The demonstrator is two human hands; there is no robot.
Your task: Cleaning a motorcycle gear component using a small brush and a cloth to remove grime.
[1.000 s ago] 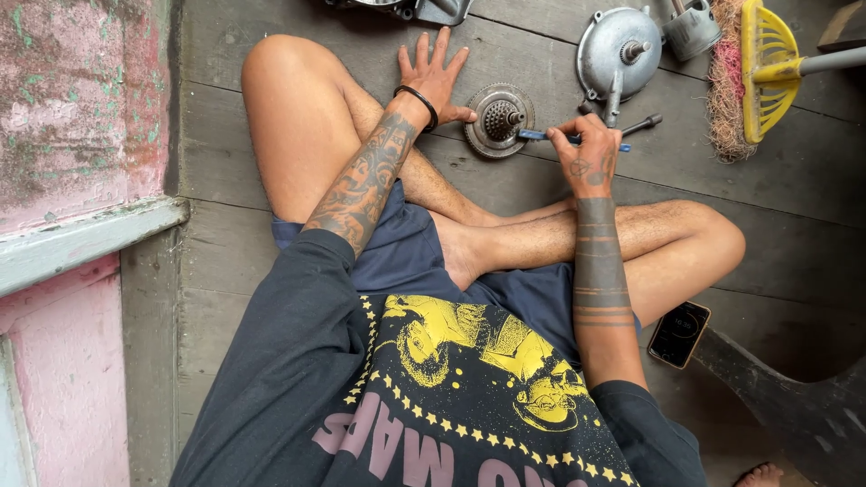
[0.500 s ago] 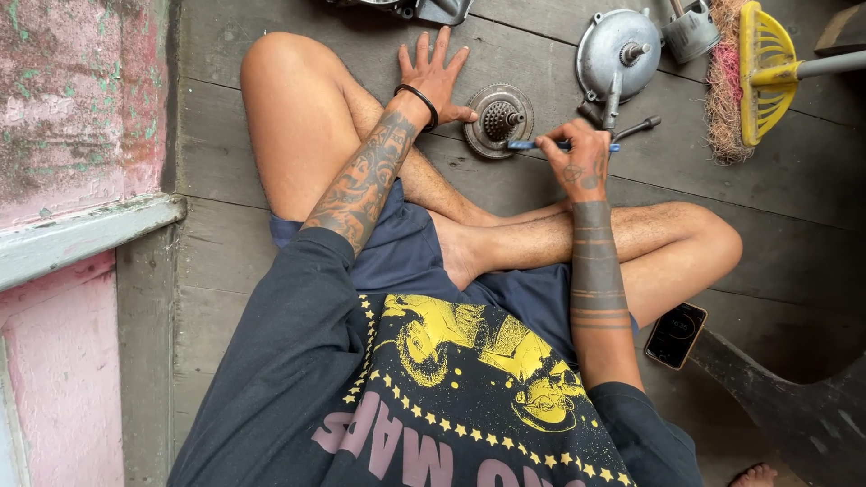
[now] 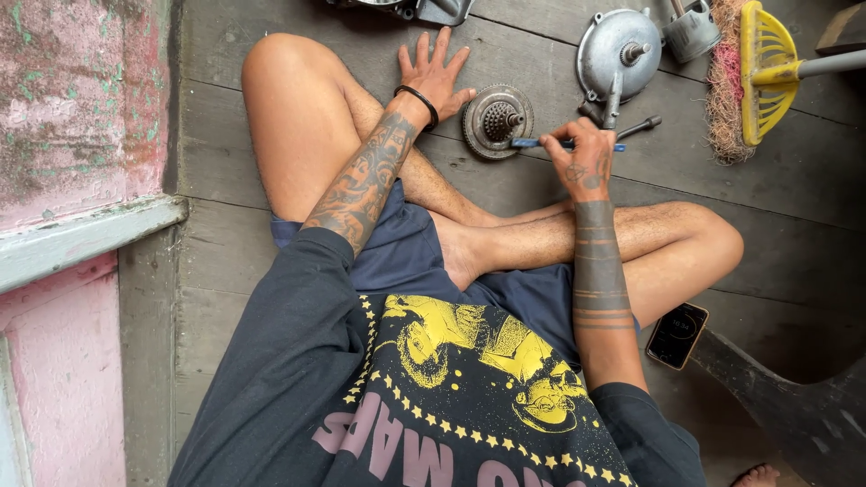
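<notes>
I sit cross-legged on a grey plank floor. My left hand [image 3: 436, 75] lies flat on the boards with fingers spread, just left of a round toothed metal gear part [image 3: 497, 120]. My right hand [image 3: 585, 162] is closed around a blue-handled tool [image 3: 541, 142] whose tip points left toward that gear part. A black band circles my left wrist.
A grey metal housing with a shaft [image 3: 619, 52] and a smaller metal cup [image 3: 693, 33] lie beyond my right hand. A yellow broom head [image 3: 758, 77] rests at the right. A phone [image 3: 677, 335] lies by my right knee. A pink wall [image 3: 72, 108] rises at left.
My right hand with the blue-handled tool has shifted slightly against the gear part. My left hand has stayed flat on the floor.
</notes>
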